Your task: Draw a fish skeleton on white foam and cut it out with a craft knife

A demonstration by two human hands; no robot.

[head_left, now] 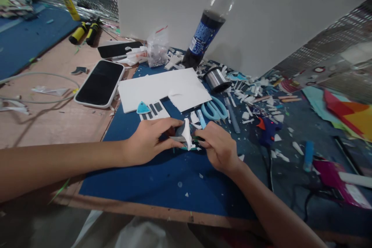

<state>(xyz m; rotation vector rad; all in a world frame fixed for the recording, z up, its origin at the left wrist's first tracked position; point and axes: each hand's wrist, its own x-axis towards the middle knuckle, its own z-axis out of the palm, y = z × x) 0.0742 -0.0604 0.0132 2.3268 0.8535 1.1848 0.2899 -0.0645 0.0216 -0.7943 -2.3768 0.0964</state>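
Observation:
At the middle of the blue mat (162, 186), my two hands meet around a small white-edged piece (186, 135) with dark sides. My left hand (148, 139) pinches it from the left, thumb below and fingers above. A thin grey strip shows by that thumb; whether it is a blade I cannot tell. From the right, my right hand (219, 145) is closed with its fingertips at the piece's edge, on something dark and greenish that is mostly hidden. Just behind the right fingers lie a light blue stick (201, 119) and light blue-handled pliers (215, 110).
A white sheet (162, 87) lies beyond my hands, with a phone (100, 84) to its left. Behind it stand a dark drink bottle (205, 27) and a wire spool (216, 80). White scraps, a blue glue gun (269, 131) and a magenta packet (334, 180) lie at right.

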